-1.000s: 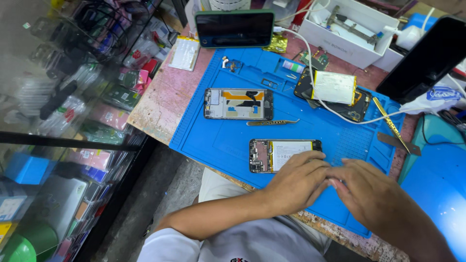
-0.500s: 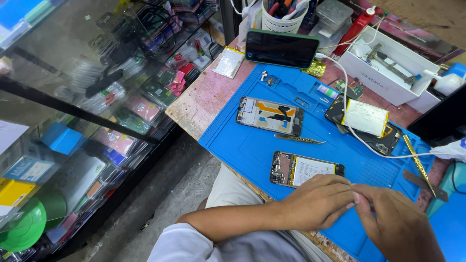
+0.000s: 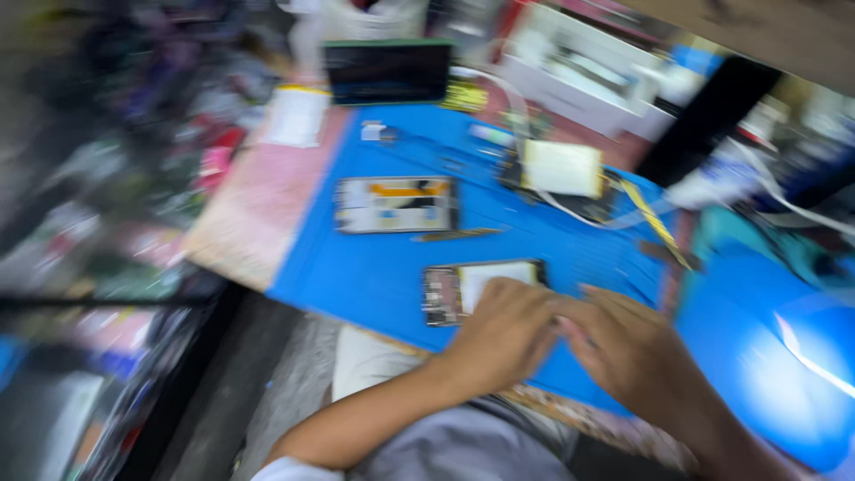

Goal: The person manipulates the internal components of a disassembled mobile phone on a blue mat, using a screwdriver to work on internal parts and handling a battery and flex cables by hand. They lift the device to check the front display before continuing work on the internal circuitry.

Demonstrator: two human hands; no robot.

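Head view: both hands down on an opened phone at the near edge of a blue mat

Head view is motion-blurred, so small detail is lost. Largest first: a pink worktop (image 3: pixel 254 223) carries a big blue mat (image 3: pixel 374 276) that fills most of the bench. A glass display case (image 3: pixel 98 178) sits off to the left, contents smeared. At the far edge of the mat leans a dark tablet (image 3: pixel 387 71). Mid-mat lies a phone frame (image 3: pixel 396 205) with its back off, and a thin metal tool (image 3: pixel 459 235) lies just beside it on the near side. To the right is another opened phone with a pale battery (image 3: pixel 561 169) on top, a white cable (image 3: pixel 579 214) trailing from it.

The work thing is the opened phone (image 3: pixel 481 289) near the front edge of the mat, insides up, its right end covered by the hands.

Risks, as judgement: the phone sits close to the mat's near edge, so a push from the palms could slide it off toward the lap. The loose tool and cable are near enough to get snagged or swept by a forearm. Exposed internals could be pressed or scratched by fingers working blind.

Left hand (image 3: pixel 503 334): fingers bent, loosely curled, resting on the phone's right end; whether it pinches anything, cannot tell. Right hand (image 3: pixel 637 352): flat-ish, fingers together, touching the left hand's fingertips on the mat; any small part held is hidden.
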